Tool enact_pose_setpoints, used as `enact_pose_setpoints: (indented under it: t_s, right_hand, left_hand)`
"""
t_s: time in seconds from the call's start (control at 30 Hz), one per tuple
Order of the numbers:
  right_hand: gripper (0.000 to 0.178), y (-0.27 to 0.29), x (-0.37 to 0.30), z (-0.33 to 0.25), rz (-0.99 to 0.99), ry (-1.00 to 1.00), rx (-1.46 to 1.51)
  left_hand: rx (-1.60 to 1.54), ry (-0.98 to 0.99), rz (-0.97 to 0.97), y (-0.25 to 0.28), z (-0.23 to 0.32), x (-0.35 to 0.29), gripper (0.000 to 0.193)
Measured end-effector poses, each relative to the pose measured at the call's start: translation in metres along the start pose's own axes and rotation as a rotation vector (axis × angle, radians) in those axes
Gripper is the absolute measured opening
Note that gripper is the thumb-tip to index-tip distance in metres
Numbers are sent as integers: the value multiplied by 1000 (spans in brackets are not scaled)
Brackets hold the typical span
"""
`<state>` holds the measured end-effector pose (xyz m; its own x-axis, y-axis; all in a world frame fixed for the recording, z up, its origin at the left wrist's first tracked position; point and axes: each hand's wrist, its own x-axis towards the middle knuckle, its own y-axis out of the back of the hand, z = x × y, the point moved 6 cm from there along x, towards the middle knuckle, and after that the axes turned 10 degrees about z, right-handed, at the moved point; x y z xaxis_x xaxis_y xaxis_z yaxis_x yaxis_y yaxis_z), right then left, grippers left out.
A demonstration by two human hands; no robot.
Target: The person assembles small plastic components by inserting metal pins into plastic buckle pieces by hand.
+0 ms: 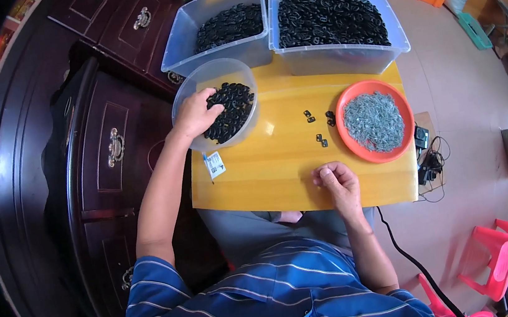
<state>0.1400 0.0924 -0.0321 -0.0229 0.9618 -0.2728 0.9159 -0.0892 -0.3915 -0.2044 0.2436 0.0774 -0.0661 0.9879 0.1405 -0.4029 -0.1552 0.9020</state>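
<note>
"Two bare hands show in the head view; with the orange bowl [385,156] as our mark, where is the left hand [197,113]?"

"Well left of the bowl, reaching into a round clear tub [216,70]. Thumb and forefinger stand partly apart at the black pieces [231,116]; I can't tell whether it has hold of any."

"And the right hand [337,183]?"

"Nearer the wearer than the bowl and a little left of it, over the yellow table [269,182]. Its fingers are curled, the thumb brought in against them; I can't tell if something small is pinched there."

"What does the bowl hold?"

"A heap of thin, grey-blue translucent bits [374,121]. Just left of it, loose black pieces [324,143] lie on the table in small clusters."

"And beyond the bowl?"

"A clear bin [343,59] heaped with black pieces, and another bin [223,57] farther left."
</note>
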Motion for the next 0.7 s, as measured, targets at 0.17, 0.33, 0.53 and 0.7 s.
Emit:
enact_pose_setpoints:
  t_s: [0.17, 0.33, 0.53, 0.7]
  right_hand:
    - [15, 3, -2, 0, 23, 0, -16]
    - [14, 3, -2, -1, 18, 18, -50]
    - [16, 4, -3, 0, 29, 21, -35]
    - [15, 3, -4, 1, 10, 41, -43]
  left_hand:
    - [129, 183, -201, -37, -29, 11, 99]
    - [156, 45, -158, -53, -22, 15, 109]
    - [111, -53, -26, -55, -16, 13, 105]
    - [150, -164, 67, -63, -3, 18, 94]
